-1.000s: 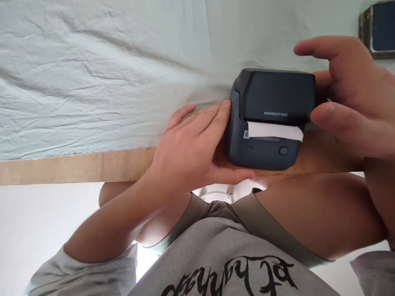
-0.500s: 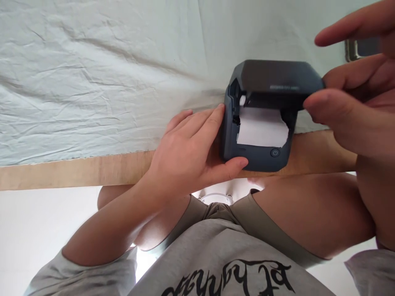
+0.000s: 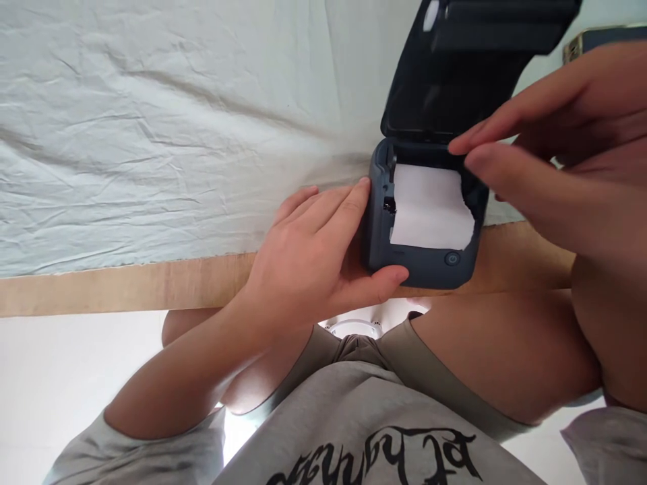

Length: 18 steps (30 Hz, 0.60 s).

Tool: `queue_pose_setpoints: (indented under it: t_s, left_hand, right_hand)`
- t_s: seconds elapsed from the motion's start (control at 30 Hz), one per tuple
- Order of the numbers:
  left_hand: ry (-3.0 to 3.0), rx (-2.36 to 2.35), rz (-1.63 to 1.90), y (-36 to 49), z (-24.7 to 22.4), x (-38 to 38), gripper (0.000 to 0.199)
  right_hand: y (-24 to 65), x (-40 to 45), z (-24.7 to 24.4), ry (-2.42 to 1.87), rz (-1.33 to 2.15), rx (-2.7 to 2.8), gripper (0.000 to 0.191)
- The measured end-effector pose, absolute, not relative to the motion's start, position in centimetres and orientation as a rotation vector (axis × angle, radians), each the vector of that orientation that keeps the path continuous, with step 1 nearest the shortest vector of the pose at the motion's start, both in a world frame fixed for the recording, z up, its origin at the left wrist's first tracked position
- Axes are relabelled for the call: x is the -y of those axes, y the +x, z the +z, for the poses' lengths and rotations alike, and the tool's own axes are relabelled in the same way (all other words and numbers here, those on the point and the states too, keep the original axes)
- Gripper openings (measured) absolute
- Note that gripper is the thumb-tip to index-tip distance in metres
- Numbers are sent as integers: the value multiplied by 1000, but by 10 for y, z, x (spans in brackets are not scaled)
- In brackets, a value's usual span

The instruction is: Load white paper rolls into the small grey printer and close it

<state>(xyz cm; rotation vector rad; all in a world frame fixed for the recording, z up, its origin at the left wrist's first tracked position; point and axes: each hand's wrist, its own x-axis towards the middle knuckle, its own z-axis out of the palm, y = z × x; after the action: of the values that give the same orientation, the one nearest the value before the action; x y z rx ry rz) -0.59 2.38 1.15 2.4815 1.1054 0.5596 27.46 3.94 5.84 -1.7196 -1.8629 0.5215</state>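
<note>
A small dark blue-grey thermal printer (image 3: pixel 429 273) sits at the table's front edge, its hinged lid (image 3: pixel 445 94) swung up and back. Inside lies a roll of white paper (image 3: pixel 432 209) with a torn, ragged right edge. A round power button (image 3: pixel 452 259) is on the front. My left hand (image 3: pixel 313 242) grips the printer's left side, fingers along the side and thumb on the front edge. Over the right part of the opening hovers my right hand (image 3: pixel 546 148), thumb and forefinger tips close together beside the paper. I see nothing held between them.
A pale, wrinkled cloth (image 3: pixel 176 135) covers the table behind a bare wooden edge strip (image 3: pixel 126 283). Partly behind my right hand, a dark flat object with a metallic rim (image 3: pixel 576 47) lies at the upper right. My legs are below the edge.
The printer's lid has gone from partly raised to wide open. My right hand has let go of the lid and moved left over the opening. My left hand stays in place.
</note>
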Motion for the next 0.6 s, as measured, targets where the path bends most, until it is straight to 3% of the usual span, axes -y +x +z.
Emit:
queue_pose_setpoints:
  t_s: [0.1, 0.23, 0.37, 0.5, 0.6]
  left_hand:
    - [2474, -1123, 532, -5, 11, -24, 84]
    - [2473, -1105, 599, -4, 10, -23, 89]
    - [2448, -1119, 600, -4, 8, -23, 85]
    - [2443, -1106, 601, -5, 7, -24, 88]
    - [2474, -1099, 595, -6, 7, -24, 92]
  right_hand:
    - [274, -45, 58, -1710, 560, 2003, 25]
    - [282, -57, 56, -1707, 476, 2283, 42]
    - [290, -74, 57, -1809, 213, 2583, 46]
    - [287, -85, 60, -1752, 461, 2720, 31]
    - [277, -85, 62, -1684, 413, 2690, 27]
